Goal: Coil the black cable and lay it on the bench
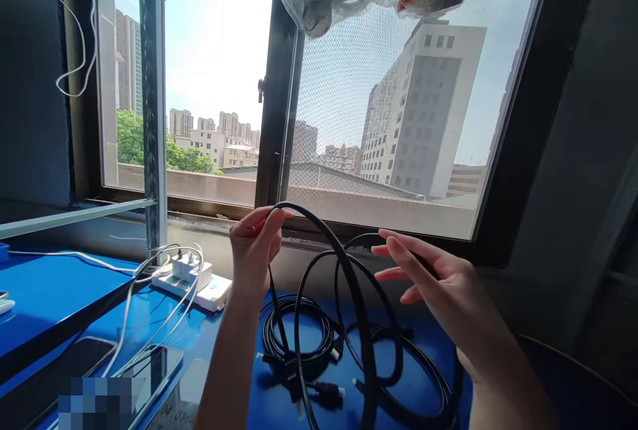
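- Your left hand (255, 247) pinches the black cable (349, 284), lifted above the blue table (44, 284)
- Your right hand (438, 284) is spread wide, released, beside a loop
- More coils lie below

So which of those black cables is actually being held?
The thick black cable arching up against the window: the left hand pinches its top. The coiled black cable lies flat on the blue table, untouched.
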A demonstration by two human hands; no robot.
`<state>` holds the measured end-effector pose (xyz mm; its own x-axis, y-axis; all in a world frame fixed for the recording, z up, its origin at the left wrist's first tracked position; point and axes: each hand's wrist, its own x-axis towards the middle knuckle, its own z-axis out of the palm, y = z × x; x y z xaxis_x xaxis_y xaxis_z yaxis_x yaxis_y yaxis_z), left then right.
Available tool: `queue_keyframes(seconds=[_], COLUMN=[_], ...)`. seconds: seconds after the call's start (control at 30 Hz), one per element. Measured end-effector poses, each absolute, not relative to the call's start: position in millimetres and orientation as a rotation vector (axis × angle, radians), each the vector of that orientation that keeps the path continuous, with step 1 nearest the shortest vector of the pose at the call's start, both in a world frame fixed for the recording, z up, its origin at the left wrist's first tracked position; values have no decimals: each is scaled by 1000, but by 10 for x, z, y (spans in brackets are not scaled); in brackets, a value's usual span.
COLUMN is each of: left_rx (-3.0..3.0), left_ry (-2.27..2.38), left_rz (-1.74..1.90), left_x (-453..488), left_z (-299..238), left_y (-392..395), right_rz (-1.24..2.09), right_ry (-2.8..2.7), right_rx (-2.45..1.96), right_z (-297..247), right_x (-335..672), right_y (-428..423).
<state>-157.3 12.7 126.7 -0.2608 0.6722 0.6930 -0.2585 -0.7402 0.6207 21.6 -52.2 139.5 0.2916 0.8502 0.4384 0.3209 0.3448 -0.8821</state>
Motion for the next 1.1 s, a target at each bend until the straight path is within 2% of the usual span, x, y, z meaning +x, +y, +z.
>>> queue_keyframes(seconds=[0.17,0.3,0.47,0.67,0.9,1.1], left_rx=[1399,1399,1395,1555,1680,1849], left_ry=[519,586,543,579,604,960], left_rz=[2061,2048,2004,1711,1726,1632], left_x=[-1545,-1542,-1562,-1561,-1367,-1337], left_z=[1267,1275,1297,1316,1298,1258], left_y=[136,133,101,123,145,123], right_rz=[792,777,607,345,144,-55], right_ry=[-1407,-1512,-1445,-1333,-1540,-1505], right_rx=[-1229,-1173,-1048,-907,-990,-926], right_z=[1346,1325,1321,1297,1309,1327], right_x=[135,120,136,153,67,117], right_y=[-509,-498,-458,-421,-521,-467])
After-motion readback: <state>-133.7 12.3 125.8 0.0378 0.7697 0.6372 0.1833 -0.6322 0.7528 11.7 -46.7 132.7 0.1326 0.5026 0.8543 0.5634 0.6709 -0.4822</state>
